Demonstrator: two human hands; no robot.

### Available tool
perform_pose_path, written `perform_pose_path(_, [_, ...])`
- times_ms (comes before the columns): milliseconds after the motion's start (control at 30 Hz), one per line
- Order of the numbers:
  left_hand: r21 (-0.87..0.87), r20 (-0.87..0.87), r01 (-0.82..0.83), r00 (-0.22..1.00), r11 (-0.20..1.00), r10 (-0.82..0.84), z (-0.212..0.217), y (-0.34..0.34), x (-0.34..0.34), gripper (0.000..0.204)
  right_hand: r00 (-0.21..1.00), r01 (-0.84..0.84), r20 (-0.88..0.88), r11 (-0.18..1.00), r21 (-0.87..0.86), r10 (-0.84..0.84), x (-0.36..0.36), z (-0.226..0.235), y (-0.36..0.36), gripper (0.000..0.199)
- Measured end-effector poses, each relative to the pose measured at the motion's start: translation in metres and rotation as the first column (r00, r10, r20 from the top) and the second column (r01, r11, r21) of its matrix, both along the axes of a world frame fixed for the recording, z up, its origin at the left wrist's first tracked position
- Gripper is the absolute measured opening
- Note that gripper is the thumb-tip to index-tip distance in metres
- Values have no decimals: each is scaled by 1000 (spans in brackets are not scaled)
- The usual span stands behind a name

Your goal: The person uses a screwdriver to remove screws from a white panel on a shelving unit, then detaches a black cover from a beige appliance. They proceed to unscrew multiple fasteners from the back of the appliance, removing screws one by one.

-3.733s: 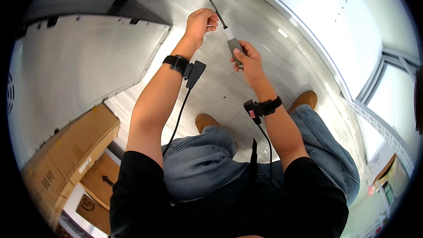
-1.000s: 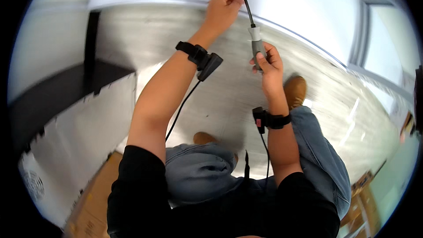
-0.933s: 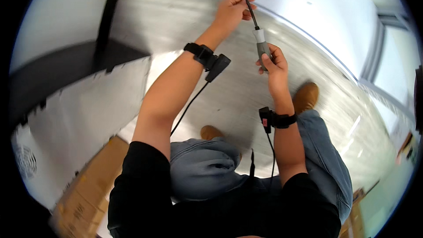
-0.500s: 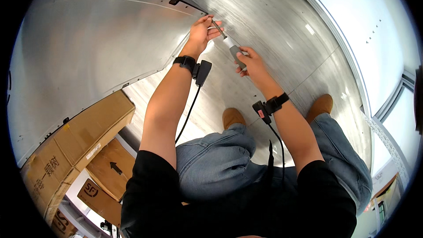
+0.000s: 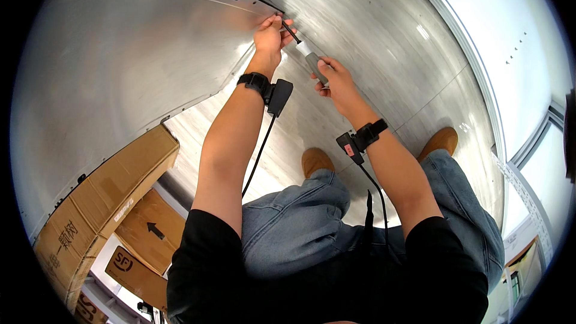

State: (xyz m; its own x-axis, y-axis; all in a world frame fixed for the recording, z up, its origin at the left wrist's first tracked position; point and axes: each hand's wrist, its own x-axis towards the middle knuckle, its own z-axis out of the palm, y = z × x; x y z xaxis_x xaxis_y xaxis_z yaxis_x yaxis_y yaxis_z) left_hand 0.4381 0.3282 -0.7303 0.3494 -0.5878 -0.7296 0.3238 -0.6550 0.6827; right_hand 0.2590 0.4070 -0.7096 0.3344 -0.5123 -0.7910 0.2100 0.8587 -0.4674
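Note:
My right hand [image 5: 337,79] grips the grey handle of a screwdriver [image 5: 307,55] whose thin dark shaft points up and left. My left hand [image 5: 269,35] pinches the shaft near its tip, where it meets the edge of a large brushed-metal panel [image 5: 120,72]. Both wrists wear black bands with small devices and cables. My legs in blue jeans and brown shoes [image 5: 316,159] show below, over a grey wood-look floor [image 5: 384,42].
Brown cardboard boxes [image 5: 102,204] are stacked at the lower left under the metal panel. A white wall [image 5: 510,30] with a pale baseboard runs along the right. A window frame [image 5: 540,138] sits at the far right.
The view swung from the floor and white wall toward the metal panel. Both hands carried the screwdriver along, and its tip now rests at the panel's edge.

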Motion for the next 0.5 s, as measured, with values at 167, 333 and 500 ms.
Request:
perform_pose_path(167, [-5,23,-2,1000,1000,2,1,0,0,17,1000,7,5,1000,15,-8,1,0,-1,35])
perform_pose_path(333, [-22,10,-24,1000,999,24,-2,0,2,18,998,27,47,998,49,-30,2,-4,-2,34])
perform_pose_path(500, [-8,16,-38,999,999,38,-1,1,1,19,987,88,123,983,159,-108,-1,-11,-4,30])
